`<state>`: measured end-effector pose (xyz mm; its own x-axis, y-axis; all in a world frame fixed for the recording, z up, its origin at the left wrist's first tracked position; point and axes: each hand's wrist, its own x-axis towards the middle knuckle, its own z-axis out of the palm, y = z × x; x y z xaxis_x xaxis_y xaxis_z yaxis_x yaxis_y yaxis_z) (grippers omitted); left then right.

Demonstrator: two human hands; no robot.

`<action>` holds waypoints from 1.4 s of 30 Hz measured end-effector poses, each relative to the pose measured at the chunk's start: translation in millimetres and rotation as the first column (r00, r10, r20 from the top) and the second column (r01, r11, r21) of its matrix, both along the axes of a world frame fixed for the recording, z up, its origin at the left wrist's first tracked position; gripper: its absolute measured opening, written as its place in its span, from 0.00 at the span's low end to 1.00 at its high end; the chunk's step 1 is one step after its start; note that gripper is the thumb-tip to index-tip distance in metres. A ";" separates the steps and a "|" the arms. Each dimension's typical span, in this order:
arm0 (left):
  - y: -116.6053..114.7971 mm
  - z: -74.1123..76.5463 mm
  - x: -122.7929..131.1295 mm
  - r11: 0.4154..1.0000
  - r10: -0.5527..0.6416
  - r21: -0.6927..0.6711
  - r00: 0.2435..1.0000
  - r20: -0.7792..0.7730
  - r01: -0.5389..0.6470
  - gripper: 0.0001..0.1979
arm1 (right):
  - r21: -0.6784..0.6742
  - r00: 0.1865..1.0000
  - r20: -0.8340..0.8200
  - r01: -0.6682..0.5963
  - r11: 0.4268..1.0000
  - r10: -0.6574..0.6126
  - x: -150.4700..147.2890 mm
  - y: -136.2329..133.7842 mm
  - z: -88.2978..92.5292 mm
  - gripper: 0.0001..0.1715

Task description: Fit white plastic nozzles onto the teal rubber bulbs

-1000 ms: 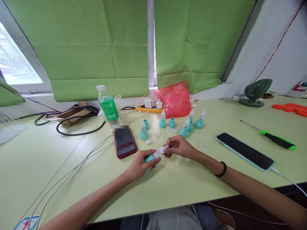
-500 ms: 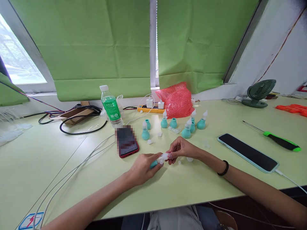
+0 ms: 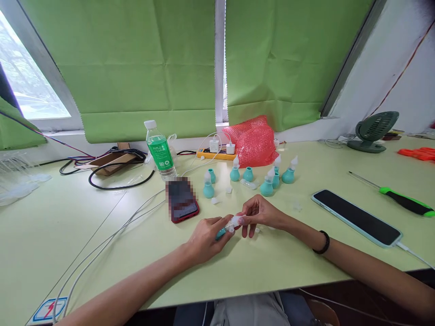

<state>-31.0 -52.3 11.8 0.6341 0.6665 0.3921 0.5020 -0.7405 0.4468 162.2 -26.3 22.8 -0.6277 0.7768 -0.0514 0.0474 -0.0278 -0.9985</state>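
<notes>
My left hand (image 3: 208, 239) is closed around a small nasal aspirator with a teal bulb (image 3: 220, 233), lying sideways just above the table. Its clear front part points right, out of my fingers. At that end my right hand (image 3: 260, 213) pinches the translucent tip (image 3: 239, 220) between thumb and index finger, the other fingers hanging loosely. The fingertips partly hide where tip and body meet. Behind my hands stand several more aspirators, such as a tipped one (image 3: 267, 185) and a bare teal bulb (image 3: 248, 174). A tiny white cap (image 3: 257, 230) lies beside my right fingers.
A red-cased phone (image 3: 182, 199) lies left of my hands, with a water bottle (image 3: 160, 151) behind it. To the right are another phone (image 3: 356, 217), a screwdriver (image 3: 404, 199) and a small fan (image 3: 372, 131). Red bubble wrap (image 3: 254, 145) sits by the power strip (image 3: 217, 154).
The lower fingers of my right hand have loosened and stretched downward, while its pinch stays at the tip. My left hand keeps its hold. The whole view has shifted slightly.
</notes>
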 end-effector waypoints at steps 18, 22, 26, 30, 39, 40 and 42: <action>-2.1 5.0 -3.3 0.974 -0.010 0.217 0.945 0.325 -0.064 0.16 | 0.796 0.623 0.434 0.073 0.601 -0.651 -18.9 95.6 83.5 0.09; -3.0 5.2 -4.0 0.973 -0.029 0.228 0.950 0.310 -0.045 0.13 | 0.784 0.448 0.591 -0.122 0.609 -0.671 -33.5 110.0 71.8 0.09; -3.8 6.3 -4.8 0.971 -0.052 0.237 0.958 0.284 -0.018 0.13 | 0.814 0.361 0.576 -0.178 0.552 -0.733 -39.8 116.8 75.1 0.10; -5.5 7.4 -5.0 0.968 -0.081 0.252 0.962 0.262 0.013 0.14 | 0.857 0.307 0.512 -0.250 0.451 -0.802 -52.6 115.8 84.2 0.16; -4.2 6.9 -4.6 0.960 -0.109 0.277 0.971 0.212 0.047 0.11 | 0.670 0.299 0.675 -0.631 0.391 -0.675 -79.3 142.3 80.9 0.22; -3.4 6.2 -4.4 0.958 -0.112 0.280 0.976 0.189 0.056 0.10 | 0.644 0.300 0.706 -0.649 0.405 -0.642 -79.6 146.4 78.7 0.22; -1.2 4.5 -3.7 0.960 -0.090 0.274 0.988 0.123 0.053 0.09 | 0.616 0.308 0.740 -0.668 0.418 -0.598 -79.8 151.6 74.8 0.19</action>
